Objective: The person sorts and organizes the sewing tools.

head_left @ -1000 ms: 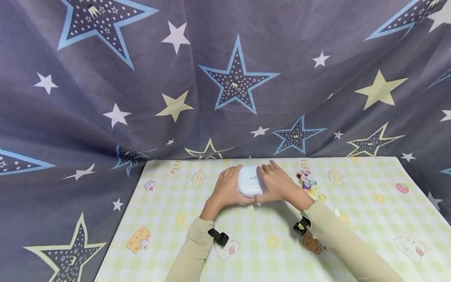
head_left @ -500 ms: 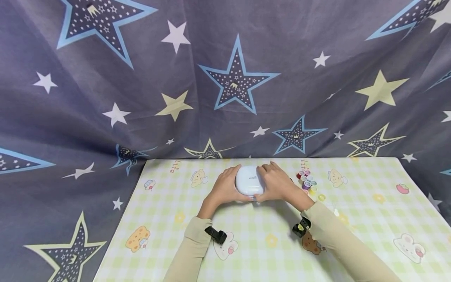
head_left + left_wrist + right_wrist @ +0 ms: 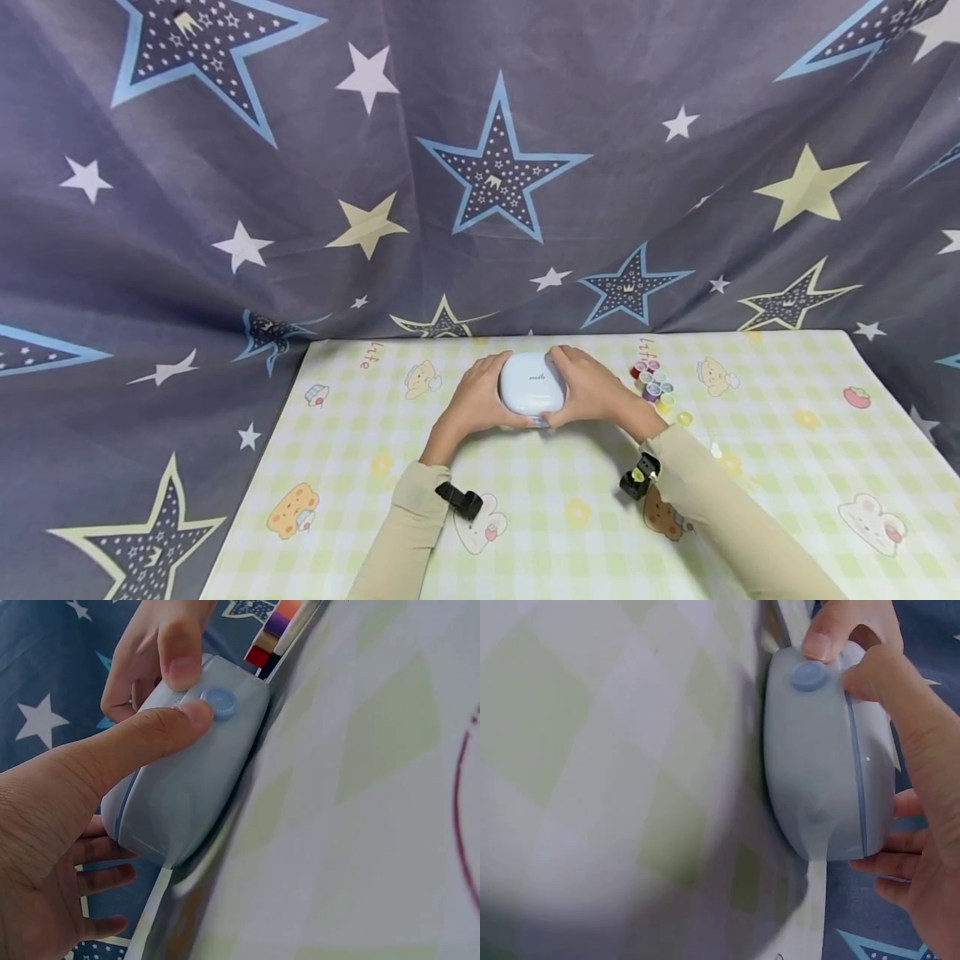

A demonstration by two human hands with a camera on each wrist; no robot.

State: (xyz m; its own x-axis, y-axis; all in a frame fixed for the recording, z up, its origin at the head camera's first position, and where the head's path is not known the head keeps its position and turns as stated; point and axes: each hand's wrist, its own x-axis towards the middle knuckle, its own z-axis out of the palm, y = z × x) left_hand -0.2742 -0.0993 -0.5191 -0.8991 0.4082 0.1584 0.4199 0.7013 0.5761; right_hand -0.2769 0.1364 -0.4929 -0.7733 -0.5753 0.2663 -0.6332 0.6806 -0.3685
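Note:
A pale blue rounded case [image 3: 531,383] with small lettering on its lid sits on the table at the middle of the head view. Its lid seam and round blue button [image 3: 219,703] show in both wrist views. My left hand [image 3: 480,398] grips the left side, with the thumb [image 3: 191,716] beside the button and the other fingers behind. My right hand [image 3: 588,387] holds the opposite side, its thumb [image 3: 866,681] at the seam near the button. The lid looks closed down on the base.
Several small colourful thread spools [image 3: 652,385] stand in a cluster to the right of the case. A small yellow round piece [image 3: 684,418] lies in front of them. The checked tablecloth [image 3: 540,550] has cartoon prints; a starry curtain [image 3: 450,275] hangs behind.
The case has shifted slightly left. My right fingers have moved off the lid's top toward its right side, so more of the lid shows. My left hand keeps its grip.

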